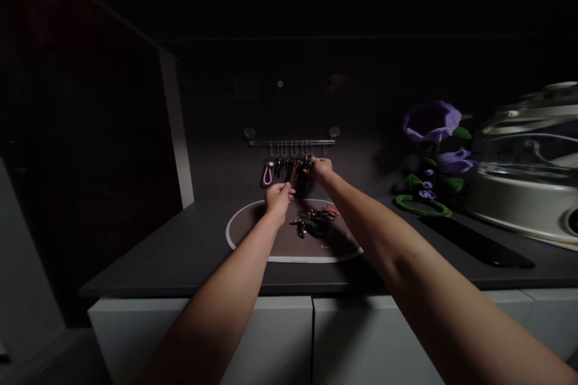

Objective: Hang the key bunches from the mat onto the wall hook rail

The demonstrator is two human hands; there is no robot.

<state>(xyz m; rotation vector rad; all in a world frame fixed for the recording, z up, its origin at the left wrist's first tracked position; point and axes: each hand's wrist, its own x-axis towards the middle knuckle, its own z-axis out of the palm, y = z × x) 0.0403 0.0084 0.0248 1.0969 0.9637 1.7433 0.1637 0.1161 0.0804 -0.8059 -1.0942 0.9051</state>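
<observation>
A clear rail [292, 142] with several hooks is fixed to the dark wall, and small keychains hang from it. At its left end hangs a pink loop keychain [268, 175]. My left hand [278, 200] is closed just below the rail, its fingertips pinching the lower end of a brown strap [293, 173]. Up at the right-hand hooks is my right hand [322, 169], fingers closed around something small and dark that I cannot make out. Beneath both hands, a pile of keys and keychains [313, 222] lies on a brown oval mat [253, 234].
The mat lies on a dark counter [171, 252] above white cabinets [280, 337]. To the right are purple flowers [433, 123] with a green ring base, a long black slab [483, 243] and a large cream appliance [528, 192] with a clear upper part. A pale panel edge [176, 126] rises at left.
</observation>
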